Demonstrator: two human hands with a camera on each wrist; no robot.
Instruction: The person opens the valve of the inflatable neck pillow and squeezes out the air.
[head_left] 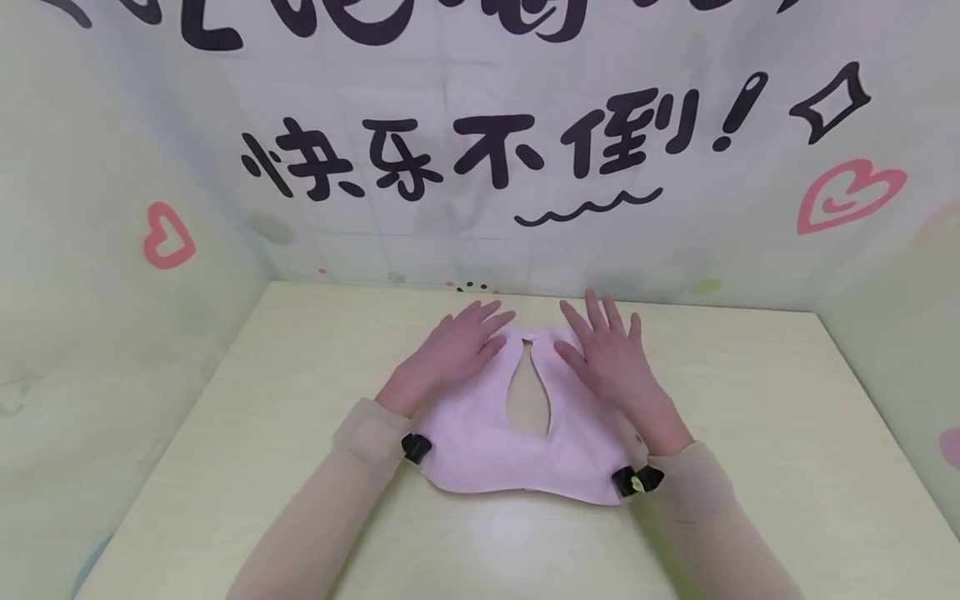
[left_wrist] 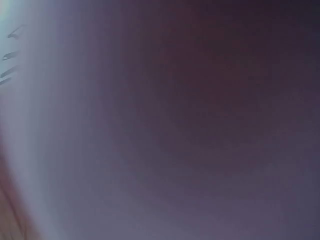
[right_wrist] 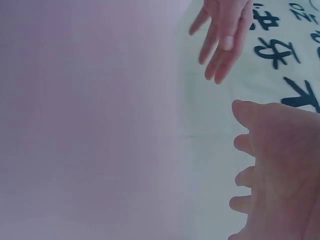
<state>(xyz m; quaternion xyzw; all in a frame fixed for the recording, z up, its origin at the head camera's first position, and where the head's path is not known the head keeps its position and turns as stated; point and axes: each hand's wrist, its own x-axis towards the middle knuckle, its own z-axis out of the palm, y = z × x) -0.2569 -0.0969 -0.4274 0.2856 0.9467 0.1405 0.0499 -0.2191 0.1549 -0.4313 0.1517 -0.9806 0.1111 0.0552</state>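
Pink bib flat mid-worktop; left hand and right hand apart, fingers straight, resting on far flaps; best smoothing outward evenly, palms low, avoiding bunching near neck hole.

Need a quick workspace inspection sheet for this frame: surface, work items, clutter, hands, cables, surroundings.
Surface: pale yellow-green tabletop, matte.
Job's things: pink fabric bib-shaped cloth lying flat, teardrop-shaped opening at its middle.
Clutter: nothing seen.
Grippers: left hand and right hand both flat on the cloth, fingers straight, one on each side of the opening.
Cables: nothing seen; black wrist-camera clips at both sleeves.
Surroundings: white backdrop walls with black lettering and pink hearts on three sides. Left wrist view blurred out.
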